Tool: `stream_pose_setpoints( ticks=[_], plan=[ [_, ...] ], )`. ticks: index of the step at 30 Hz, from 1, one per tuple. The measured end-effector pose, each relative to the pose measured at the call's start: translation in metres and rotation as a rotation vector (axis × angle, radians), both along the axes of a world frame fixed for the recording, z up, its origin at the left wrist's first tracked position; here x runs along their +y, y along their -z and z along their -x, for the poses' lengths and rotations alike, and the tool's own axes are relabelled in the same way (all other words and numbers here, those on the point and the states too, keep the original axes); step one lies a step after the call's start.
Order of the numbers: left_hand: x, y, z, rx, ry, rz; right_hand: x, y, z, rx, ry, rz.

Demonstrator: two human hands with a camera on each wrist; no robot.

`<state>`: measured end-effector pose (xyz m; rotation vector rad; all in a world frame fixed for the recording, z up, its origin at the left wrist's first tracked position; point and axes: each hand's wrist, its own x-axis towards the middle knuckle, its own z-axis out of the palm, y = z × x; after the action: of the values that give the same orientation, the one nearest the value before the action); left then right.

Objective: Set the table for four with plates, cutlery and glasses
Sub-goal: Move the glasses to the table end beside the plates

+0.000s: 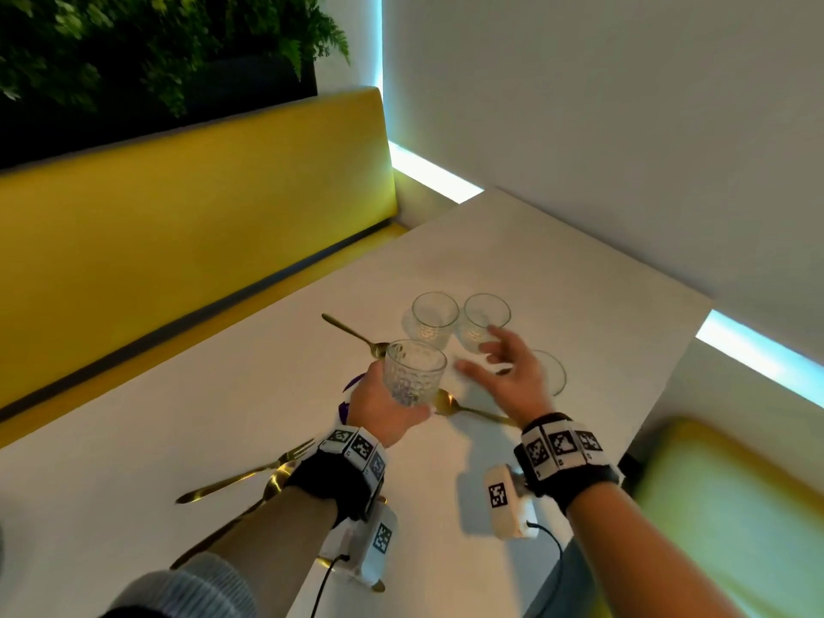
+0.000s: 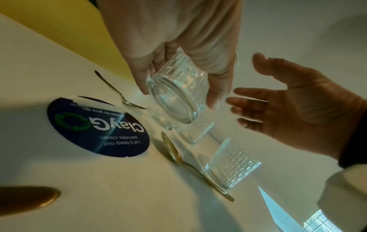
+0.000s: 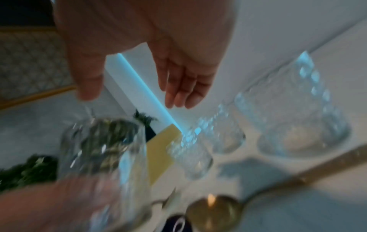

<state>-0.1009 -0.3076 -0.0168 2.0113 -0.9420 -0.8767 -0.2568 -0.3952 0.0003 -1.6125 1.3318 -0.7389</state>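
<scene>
My left hand (image 1: 384, 405) grips a clear textured glass (image 1: 414, 372) and holds it tilted just above the white table (image 1: 156, 439); the left wrist view shows its base (image 2: 174, 100) from below. My right hand (image 1: 497, 363) hovers open beside it, fingers spread, holding nothing. Three more glasses stand on the table: two side by side (image 1: 434, 316) (image 1: 484, 316) beyond the hands, and a third (image 1: 555, 372) partly hidden behind my right hand. Two gold spoons (image 1: 356, 336) (image 1: 468, 411) lie near the glasses. A gold fork (image 1: 249, 474) lies by my left forearm.
A round dark-blue sticker (image 2: 97, 127) sits on the table under my left hand. A yellow bench (image 1: 200, 207) runs along the table's left side and a white wall (image 1: 624, 127) borders the far side. Another yellow seat (image 1: 722, 519) is at the right.
</scene>
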Motion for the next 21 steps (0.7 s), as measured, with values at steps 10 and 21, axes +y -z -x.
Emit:
stream_pose_setpoints(
  ticks=[10,21],
  plan=[
    [0.004,0.004,-0.006,0.026,-0.118,-0.003,-0.030,0.071,0.100,0.126,0.410,-0.204],
    [0.010,0.018,0.000,0.012,-0.189,-0.003,-0.042,0.097,0.068,0.204,0.295,-0.180]
  ],
)
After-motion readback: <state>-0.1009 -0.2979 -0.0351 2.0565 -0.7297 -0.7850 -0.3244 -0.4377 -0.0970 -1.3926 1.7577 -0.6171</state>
